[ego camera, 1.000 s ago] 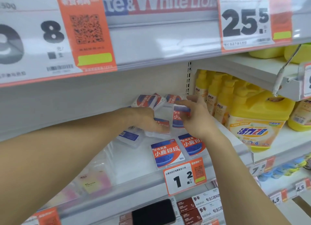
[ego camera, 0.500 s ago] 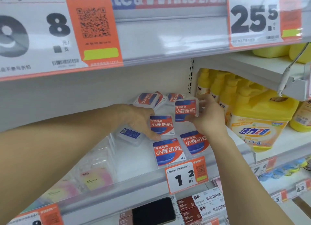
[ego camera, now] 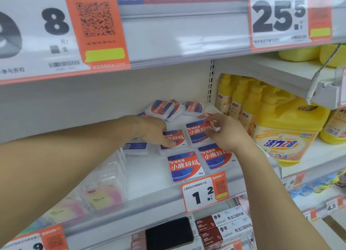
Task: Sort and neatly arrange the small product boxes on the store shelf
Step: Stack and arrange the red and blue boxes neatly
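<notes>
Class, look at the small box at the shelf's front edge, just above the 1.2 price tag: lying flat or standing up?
Lying flat. The front box shows its whole red-and-blue label face up on the shelf.

Floss-pick boxes (ego camera: 185,165) were clear glossy plastic with smooth printed paper labels in red and blue; the loose pile at the back (ego camera: 164,108) showed the same shiny white-clear casing. Shelf deck (ego camera: 148,175) looked like smooth painted white metal, semi-matt. Front rail (ego camera: 131,210) was translucent plastic, slightly frosted. Price tag (ego camera: 204,193) was matt paper, orange and white, behind a clear sleeve. Upper price cards (ego camera: 279,17) were paper too, with some glare. Detergent jug (ego camera: 288,130) was glossy yellow plastic with a slick printed label. Pastel packs (ego camera: 104,195) sat in clear glossy plastic wrap. Phone (ego camera: 169,233) had a black glassy face.
</notes>
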Demonstrator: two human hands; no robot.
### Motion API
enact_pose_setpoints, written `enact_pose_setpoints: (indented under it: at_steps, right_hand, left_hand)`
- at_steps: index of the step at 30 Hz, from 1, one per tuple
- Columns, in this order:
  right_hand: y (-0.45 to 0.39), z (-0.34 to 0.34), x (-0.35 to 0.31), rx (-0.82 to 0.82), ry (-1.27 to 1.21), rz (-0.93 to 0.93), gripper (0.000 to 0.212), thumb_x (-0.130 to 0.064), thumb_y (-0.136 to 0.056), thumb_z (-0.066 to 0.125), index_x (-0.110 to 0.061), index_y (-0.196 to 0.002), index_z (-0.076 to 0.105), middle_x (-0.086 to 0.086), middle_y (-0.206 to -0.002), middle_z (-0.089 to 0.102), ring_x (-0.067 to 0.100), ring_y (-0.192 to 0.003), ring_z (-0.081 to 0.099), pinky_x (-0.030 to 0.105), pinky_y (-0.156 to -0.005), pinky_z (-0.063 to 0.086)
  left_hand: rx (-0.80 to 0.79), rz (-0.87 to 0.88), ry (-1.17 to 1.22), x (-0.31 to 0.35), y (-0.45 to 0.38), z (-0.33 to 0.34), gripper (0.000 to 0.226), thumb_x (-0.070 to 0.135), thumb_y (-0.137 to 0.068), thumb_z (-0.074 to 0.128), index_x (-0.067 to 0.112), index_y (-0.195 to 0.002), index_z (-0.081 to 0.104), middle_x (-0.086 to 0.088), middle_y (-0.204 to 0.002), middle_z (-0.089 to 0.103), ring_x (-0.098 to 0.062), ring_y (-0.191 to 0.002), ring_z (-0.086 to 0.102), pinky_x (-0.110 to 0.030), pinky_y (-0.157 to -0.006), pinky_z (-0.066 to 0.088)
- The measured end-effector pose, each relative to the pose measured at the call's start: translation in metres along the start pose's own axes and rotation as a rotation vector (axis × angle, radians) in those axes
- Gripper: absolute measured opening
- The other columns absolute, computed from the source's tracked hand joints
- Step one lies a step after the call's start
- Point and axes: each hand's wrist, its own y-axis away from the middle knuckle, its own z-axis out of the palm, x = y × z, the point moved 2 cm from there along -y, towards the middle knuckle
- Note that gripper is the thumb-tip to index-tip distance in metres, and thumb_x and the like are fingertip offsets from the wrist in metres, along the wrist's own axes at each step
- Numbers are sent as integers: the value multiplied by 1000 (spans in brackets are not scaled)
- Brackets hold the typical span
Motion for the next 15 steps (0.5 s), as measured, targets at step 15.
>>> enact_pose_setpoints:
  at_steps: [15]
  right_hand:
    - [-3,3,1,-67,-132,11,47,-24,-89,66,-32,-133,50,-3,-132,57,13,-90,60,21,-61,52]
  left_hand:
    - [-60,13,110,17,21,-5,81,72,-79,54,36,-147,29,10,-149,40,-21,-133,46,-37,-103,42]
